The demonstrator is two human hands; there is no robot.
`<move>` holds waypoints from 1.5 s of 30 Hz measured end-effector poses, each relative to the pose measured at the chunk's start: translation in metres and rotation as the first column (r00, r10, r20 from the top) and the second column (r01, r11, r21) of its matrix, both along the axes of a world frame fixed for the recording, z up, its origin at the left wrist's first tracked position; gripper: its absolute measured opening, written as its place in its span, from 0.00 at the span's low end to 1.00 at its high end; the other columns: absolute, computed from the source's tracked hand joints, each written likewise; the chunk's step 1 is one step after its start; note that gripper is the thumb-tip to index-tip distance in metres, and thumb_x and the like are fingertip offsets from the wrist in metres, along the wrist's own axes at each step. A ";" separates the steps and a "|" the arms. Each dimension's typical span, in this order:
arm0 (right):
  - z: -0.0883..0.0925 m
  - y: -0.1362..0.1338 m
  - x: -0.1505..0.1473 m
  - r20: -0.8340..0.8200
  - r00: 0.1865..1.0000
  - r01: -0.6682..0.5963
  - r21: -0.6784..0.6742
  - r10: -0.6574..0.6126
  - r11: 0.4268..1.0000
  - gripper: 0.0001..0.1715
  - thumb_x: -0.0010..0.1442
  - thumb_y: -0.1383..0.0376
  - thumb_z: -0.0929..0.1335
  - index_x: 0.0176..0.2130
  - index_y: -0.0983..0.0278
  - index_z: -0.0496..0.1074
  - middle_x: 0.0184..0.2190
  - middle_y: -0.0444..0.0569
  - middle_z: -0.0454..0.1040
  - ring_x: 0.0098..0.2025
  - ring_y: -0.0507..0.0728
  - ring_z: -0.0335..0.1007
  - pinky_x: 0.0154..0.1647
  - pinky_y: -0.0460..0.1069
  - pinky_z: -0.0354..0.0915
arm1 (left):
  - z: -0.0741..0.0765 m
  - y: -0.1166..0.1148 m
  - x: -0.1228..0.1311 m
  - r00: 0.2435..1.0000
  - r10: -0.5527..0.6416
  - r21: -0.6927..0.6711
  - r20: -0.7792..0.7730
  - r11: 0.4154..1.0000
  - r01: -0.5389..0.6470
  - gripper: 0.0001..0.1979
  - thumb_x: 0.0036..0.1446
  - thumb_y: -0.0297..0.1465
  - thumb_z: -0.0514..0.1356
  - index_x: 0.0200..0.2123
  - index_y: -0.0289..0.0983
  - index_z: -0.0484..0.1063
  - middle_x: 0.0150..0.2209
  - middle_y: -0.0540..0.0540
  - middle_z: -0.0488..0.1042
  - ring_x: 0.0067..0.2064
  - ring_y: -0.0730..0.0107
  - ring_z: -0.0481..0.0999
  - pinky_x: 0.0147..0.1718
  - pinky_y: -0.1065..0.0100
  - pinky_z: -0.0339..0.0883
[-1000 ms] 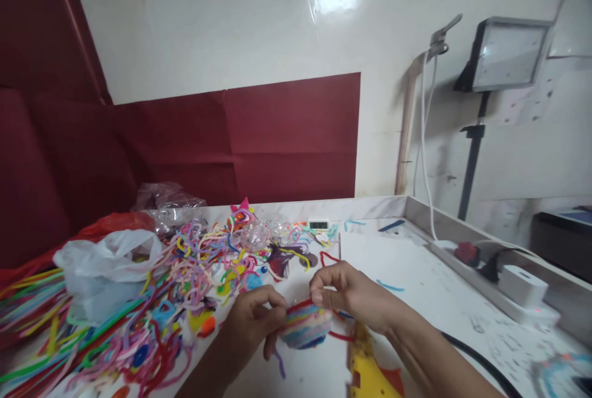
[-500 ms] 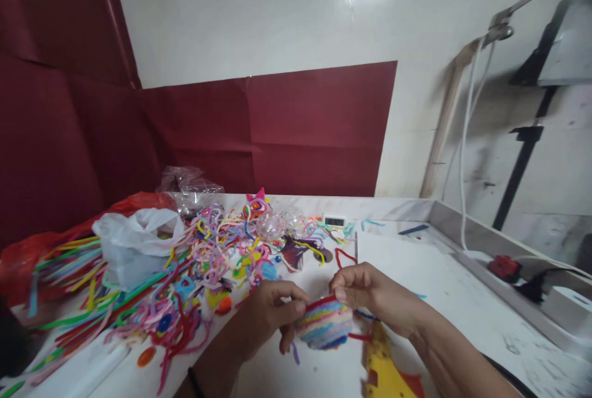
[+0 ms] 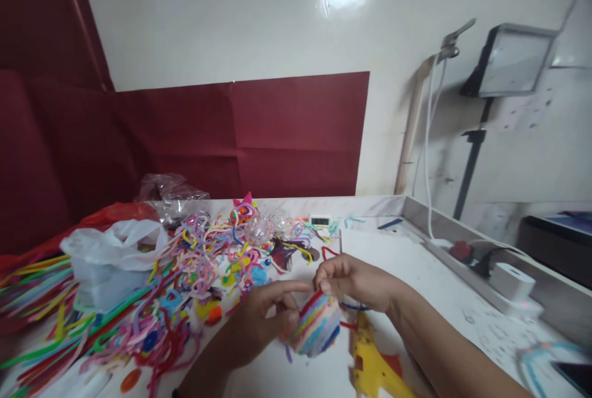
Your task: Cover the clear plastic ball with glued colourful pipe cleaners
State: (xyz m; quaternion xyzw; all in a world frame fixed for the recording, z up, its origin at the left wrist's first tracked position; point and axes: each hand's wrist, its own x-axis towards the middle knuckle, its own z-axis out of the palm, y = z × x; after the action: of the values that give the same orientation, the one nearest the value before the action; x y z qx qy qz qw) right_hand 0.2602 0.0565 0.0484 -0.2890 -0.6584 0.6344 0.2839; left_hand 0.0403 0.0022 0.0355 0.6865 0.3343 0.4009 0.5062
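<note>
A fuzzy ball wound from striped pipe cleaners (image 3: 317,327) in pink, blue, yellow and red sits between my two hands, just above the white table. My left hand (image 3: 263,318) cups the ball from the left, fingers curled against its side. My right hand (image 3: 354,281) pinches a red pipe cleaner end at the ball's top. A loose red strand trails off the ball to the right.
A heap of coloured pipe cleaners (image 3: 152,299) covers the left of the table (image 3: 416,274), with a white plastic bag (image 3: 111,256) and clear bags (image 3: 171,194). A yellow glue gun (image 3: 374,367) lies under my right forearm. A power strip (image 3: 490,274) and cables run along the right edge.
The ball has turned and tilted in my hands, its stripes now running more upright. My left index finger has stretched out over it. The camera has swung back to the right.
</note>
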 end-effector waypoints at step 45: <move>-0.062 -0.104 0.047 0.703 0.284 -0.176 0.707 -0.652 0.685 0.16 0.54 0.77 0.63 0.41 0.67 0.73 0.37 0.54 0.75 0.34 0.59 0.77 0.31 0.49 0.69 | -0.012 0.012 0.013 0.943 0.319 -0.067 0.099 0.947 -0.313 0.22 0.48 0.32 0.64 0.49 0.37 0.76 0.44 0.44 0.81 0.48 0.55 0.77 0.49 0.63 0.67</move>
State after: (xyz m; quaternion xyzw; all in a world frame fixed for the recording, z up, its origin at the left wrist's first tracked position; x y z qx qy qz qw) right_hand 0.3068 -0.0480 -0.0135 -0.5784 -0.8150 0.0036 0.0343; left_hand 0.0528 0.0139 0.0234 0.5881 0.4219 0.5052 0.4700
